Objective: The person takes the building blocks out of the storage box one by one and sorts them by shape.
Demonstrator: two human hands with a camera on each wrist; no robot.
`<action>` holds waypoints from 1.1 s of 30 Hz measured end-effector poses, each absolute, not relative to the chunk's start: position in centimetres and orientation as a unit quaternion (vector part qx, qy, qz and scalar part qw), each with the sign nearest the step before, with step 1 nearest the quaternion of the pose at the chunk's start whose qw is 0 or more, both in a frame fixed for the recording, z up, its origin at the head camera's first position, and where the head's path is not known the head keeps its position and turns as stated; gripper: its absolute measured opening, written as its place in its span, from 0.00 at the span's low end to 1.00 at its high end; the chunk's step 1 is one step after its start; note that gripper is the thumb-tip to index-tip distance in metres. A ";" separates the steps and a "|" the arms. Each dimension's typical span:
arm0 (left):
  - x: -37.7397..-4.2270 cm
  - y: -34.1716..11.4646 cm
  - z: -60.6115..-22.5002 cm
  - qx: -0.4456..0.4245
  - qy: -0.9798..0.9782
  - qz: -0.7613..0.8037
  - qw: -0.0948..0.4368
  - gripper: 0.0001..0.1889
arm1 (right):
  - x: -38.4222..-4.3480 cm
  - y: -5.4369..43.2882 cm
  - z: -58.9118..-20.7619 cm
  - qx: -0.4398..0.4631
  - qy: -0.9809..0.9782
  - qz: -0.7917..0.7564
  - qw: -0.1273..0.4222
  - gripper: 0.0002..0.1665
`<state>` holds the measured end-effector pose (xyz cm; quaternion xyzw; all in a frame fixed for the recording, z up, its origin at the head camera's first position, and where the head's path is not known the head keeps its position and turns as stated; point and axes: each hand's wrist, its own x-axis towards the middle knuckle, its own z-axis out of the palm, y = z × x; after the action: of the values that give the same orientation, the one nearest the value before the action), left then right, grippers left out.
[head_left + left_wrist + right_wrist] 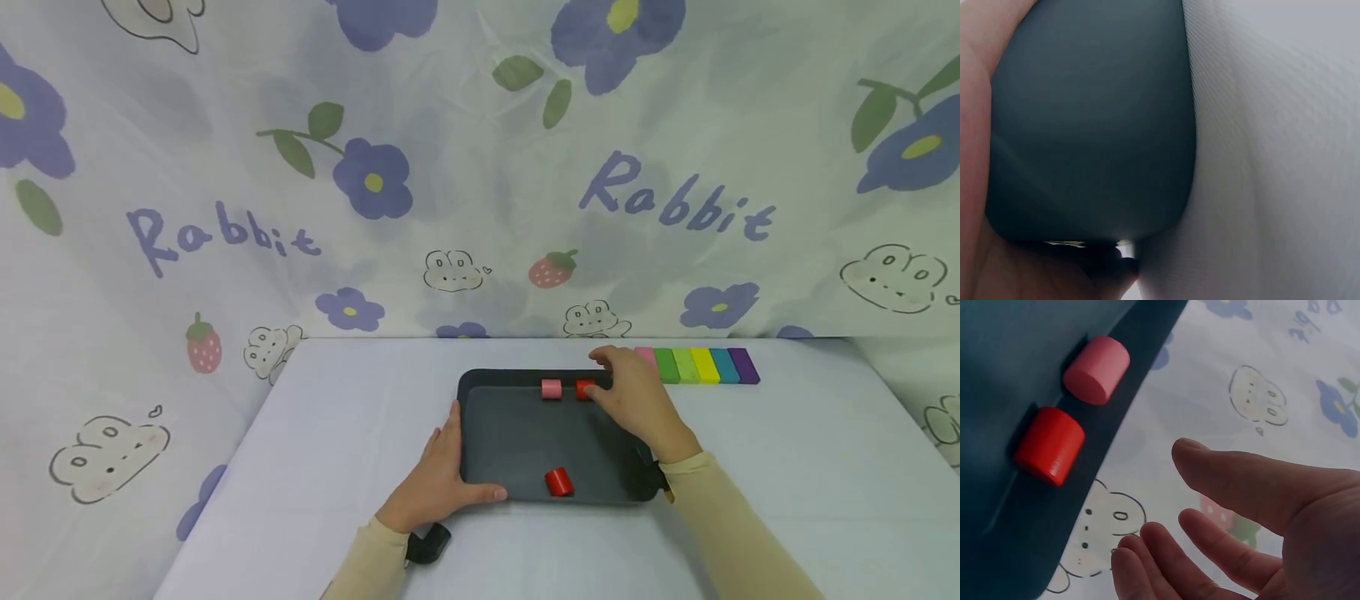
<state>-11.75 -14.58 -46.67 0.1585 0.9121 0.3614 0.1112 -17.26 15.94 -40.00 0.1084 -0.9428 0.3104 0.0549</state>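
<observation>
Presently, the left hand (441, 482) rests with extended fingers against the dark tray (517, 433). Nearest to the right hand (637, 400), loosely spread, is one red cylinder (1050, 445); farther, one pink cylinder (1097, 370).

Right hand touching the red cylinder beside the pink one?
Apart. The right wrist view shows a clear gap between the right hand and that red cylinder, patterned cloth showing between.

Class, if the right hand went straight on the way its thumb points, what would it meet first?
Probably the red cylinder beside the pink cylinder in the tray, but the hand might pass above; depth is unclear.
</observation>
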 end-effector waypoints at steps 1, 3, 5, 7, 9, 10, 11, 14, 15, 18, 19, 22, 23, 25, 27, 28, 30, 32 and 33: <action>-11.8 -14.6 -46.6 0.159 0.912 0.362 0.110 0.75 | -17.4 15.9 -40.0 0.108 -0.944 0.306 0.048 0.27; -11.8 -14.6 -46.6 0.160 0.912 0.361 0.108 0.75 | -17.7 15.8 -40.1 0.110 -0.947 0.301 0.035 0.27; -11.8 -14.6 -46.6 0.161 0.913 0.360 0.109 0.75 | -18.1 15.6 -40.3 0.109 -0.948 0.297 0.021 0.27; -11.8 -14.7 -46.5 0.160 0.913 0.359 0.108 0.75 | -18.4 15.4 -40.5 0.109 -0.951 0.288 0.009 0.27; -11.8 -14.7 -46.5 0.160 0.913 0.358 0.109 0.75 | -18.7 15.1 -40.7 0.107 -0.954 0.280 -0.002 0.27; -11.8 -14.7 -46.5 0.159 0.913 0.358 0.110 0.75 | -18.9 15.0 -40.8 0.106 -0.956 0.275 -0.008 0.27; -11.8 -14.7 -46.5 0.159 0.914 0.358 0.110 0.75 | -19.0 14.8 -40.9 0.105 -0.957 0.268 -0.013 0.28; -11.8 -14.8 -46.6 0.157 0.914 0.358 0.110 0.75 | -19.2 14.4 -41.2 0.105 -0.961 0.255 -0.030 0.28; -11.8 -14.8 -46.6 0.156 0.914 0.357 0.111 0.75 | -19.2 14.2 -41.3 0.106 -0.961 0.251 -0.035 0.28; -11.8 -14.7 -46.6 0.154 0.915 0.356 0.113 0.75 | -19.3 13.9 -41.5 0.117 -0.964 0.235 -0.047 0.29; -11.8 -14.7 -46.7 0.154 0.915 0.355 0.113 0.75 | -19.3 13.8 -41.5 0.121 -0.965 0.230 -0.048 0.29; -11.8 -14.7 -46.7 0.153 0.916 0.354 0.114 0.75 | -19.4 13.6 -41.6 0.126 -0.969 0.209 -0.044 0.28; -11.8 -14.7 -46.6 0.153 0.915 0.354 0.115 0.75 | -19.4 13.6 -41.7 0.128 -0.971 0.198 -0.039 0.28; -11.9 -14.7 -46.6 0.153 0.915 0.355 0.114 0.75 | -19.4 13.4 -41.8 0.129 -0.975 0.176 -0.031 0.27; -11.8 -14.7 -46.6 0.152 0.915 0.356 0.114 0.75 | -19.3 13.3 -41.8 0.134 -0.979 0.151 -0.021 0.24; -11.8 -14.7 -46.6 0.153 0.915 0.357 0.114 0.75 | -19.3 13.3 -41.8 0.137 -0.981 0.139 -0.017 0.23; -11.8 -14.7 -46.5 0.155 0.914 0.358 0.113 0.75 | -19.2 13.2 -41.9 0.140 -0.982 0.124 -0.014 0.20; -11.8 -14.7 -46.5 0.157 0.913 0.358 0.114 0.75 | -19.2 13.1 -41.9 0.144 -0.983 0.117 -0.013 0.15; -11.8 -14.7 -46.5 0.158 0.913 0.358 0.114 0.75 | -19.2 13.1 -42.0 0.144 -0.983 0.117 -0.015 0.13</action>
<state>-11.84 -14.72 -46.49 0.1579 0.9133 0.3578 0.1139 -19.17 13.12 -42.04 0.1443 -0.9825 0.1167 -0.0154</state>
